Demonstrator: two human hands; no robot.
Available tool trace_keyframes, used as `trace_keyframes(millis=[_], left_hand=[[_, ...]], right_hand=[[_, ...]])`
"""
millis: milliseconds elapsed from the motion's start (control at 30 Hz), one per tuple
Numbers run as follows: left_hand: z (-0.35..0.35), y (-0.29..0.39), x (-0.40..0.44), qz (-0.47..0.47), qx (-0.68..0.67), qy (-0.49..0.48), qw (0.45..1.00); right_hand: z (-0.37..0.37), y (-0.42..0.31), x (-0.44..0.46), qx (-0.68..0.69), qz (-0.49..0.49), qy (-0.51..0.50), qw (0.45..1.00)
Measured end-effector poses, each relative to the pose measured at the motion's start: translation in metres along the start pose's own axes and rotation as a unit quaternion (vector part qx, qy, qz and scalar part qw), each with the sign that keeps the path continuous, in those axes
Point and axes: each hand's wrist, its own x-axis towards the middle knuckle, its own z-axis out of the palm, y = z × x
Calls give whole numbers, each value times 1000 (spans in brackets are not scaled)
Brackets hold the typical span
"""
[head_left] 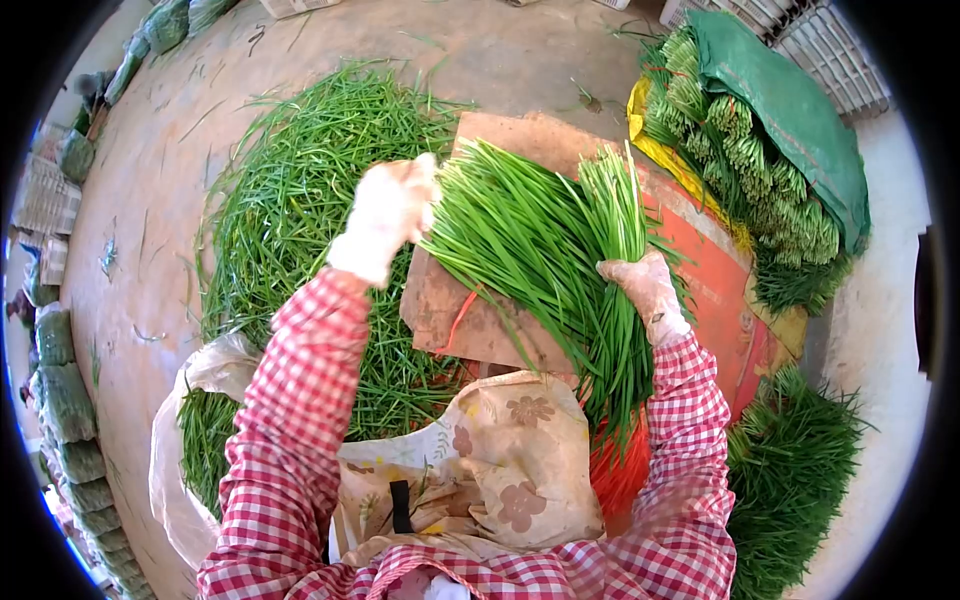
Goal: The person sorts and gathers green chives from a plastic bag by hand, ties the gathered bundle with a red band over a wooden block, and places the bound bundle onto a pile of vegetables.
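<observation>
My right hand (648, 290), in a pale glove, is wrapped round a bunch of garlic chives (615, 200), its pale cut ends pointing up and its green leaves hanging down towards my lap. Left of it, a loose layer of garlic chives (510, 215) lies slanted across a worn brown board (450, 300). My left hand (385, 215), also gloved, is at the left end of this layer. It is overexposed and slightly blurred, with the fingers curled in; what they pinch, if anything, is hidden. A red tie (460, 318) lies on the board.
A big heap of loose green leaves (300, 190) covers the floor at left. Bundled chives (770, 180) lie under a green sheet (790, 110) at upper right; more chives (800, 490) are at lower right. Red strings (618, 470) hang beside my apron (520, 460). Wrapped bundles (70, 400) line the left side.
</observation>
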Motion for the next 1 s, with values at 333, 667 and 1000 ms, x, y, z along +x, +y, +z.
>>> trace_keyframes(millis=[333, 667, 1000], left_hand=[[12, -18, 20, 3, -5, 11, 1000], [25, -71, 9, 27, -219, -26, 975], [-17, -23, -6, 305, -212, 234, 899]], right_hand=[[-69, -63, -26, -63, -92, -120, 986], [1, -127, -23, -345, -264, -41, 900], [80, -69, -12, -480, -241, 50, 842]])
